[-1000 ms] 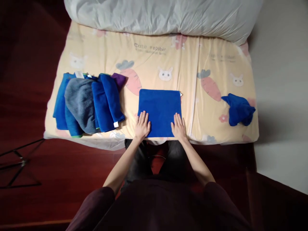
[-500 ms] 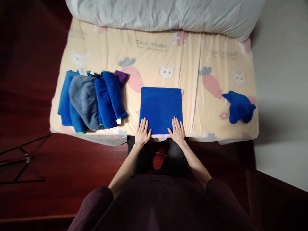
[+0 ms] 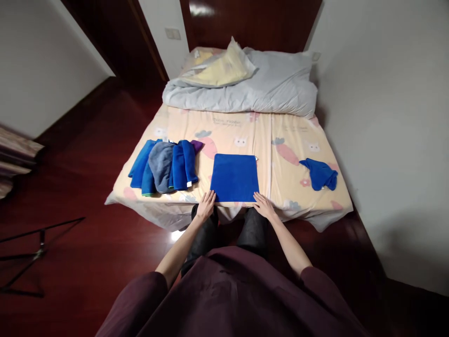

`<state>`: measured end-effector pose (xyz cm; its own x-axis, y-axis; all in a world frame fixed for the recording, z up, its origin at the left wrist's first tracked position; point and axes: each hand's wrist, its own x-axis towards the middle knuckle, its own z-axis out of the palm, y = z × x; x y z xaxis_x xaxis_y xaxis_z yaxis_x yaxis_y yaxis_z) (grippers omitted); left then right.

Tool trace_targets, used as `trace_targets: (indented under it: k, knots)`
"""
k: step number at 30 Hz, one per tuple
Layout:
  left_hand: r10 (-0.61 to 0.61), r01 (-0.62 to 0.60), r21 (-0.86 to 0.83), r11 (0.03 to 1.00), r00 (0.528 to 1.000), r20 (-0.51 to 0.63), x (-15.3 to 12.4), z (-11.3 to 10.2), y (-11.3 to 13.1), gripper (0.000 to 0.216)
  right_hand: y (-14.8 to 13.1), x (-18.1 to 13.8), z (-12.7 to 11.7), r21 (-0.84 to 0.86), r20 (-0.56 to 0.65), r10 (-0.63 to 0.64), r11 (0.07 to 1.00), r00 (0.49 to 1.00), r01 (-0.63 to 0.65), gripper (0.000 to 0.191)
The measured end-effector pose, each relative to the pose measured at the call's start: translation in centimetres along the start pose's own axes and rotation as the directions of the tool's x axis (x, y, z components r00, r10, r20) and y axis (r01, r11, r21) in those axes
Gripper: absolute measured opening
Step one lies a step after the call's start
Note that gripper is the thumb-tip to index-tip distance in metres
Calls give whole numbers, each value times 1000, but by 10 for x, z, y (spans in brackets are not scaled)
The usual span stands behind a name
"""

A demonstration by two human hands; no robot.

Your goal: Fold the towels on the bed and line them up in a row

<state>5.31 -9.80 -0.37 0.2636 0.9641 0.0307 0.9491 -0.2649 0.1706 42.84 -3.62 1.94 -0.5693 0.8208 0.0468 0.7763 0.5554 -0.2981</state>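
A blue square cloth (image 3: pixel 234 178) lies flat on the bed in front of me, with a small white tag at its far right corner. My left hand (image 3: pixel 206 205) rests at its near left corner, fingers stretched out and touching the edge. At the near right corner, my right hand (image 3: pixel 264 205) touches the cloth with extended fingers. To the left lies an overlapping row of blue cloths (image 3: pixel 143 161), with a grey cloth (image 3: pixel 162 166) on top and a purple cloth (image 3: pixel 197 145) showing behind. A crumpled blue cloth (image 3: pixel 320 174) sits to the right.
The bed (image 3: pixel 242 133) has a yellow sheet printed with carrots and rabbits. A grey quilt (image 3: pixel 280 84) is bunched at its far end, before a dark headboard (image 3: pixel 249 23). Black tripod legs (image 3: pixel 38 252) stand on the floor at left; a wall (image 3: pixel 393 140) rises at right.
The camera has tilted up, showing more of the room. Both hands have slid back from lying on the cloth to its near corners. The cloths keep their places.
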Motion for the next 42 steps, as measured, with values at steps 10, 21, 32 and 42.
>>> trace_targets:
  k: [10,21,32,42]
  knots:
    - [-9,8,5,1000,996,93,30,-15,1,57,-21,20,-7,29,16,213,977,977,-213,54]
    - [-33,47,-79,996,986,163,32,-29,-4,45,-24,17,-6,141,-8,318,939,948,-314,45]
    - [-291,285,-559,779,953,81,13,-32,-21,44,-18,3,4,500,-100,387,816,917,-289,33]
    - [-460,373,-704,604,885,75,26,-25,-20,33,-24,23,6,575,-128,564,712,816,-403,37]
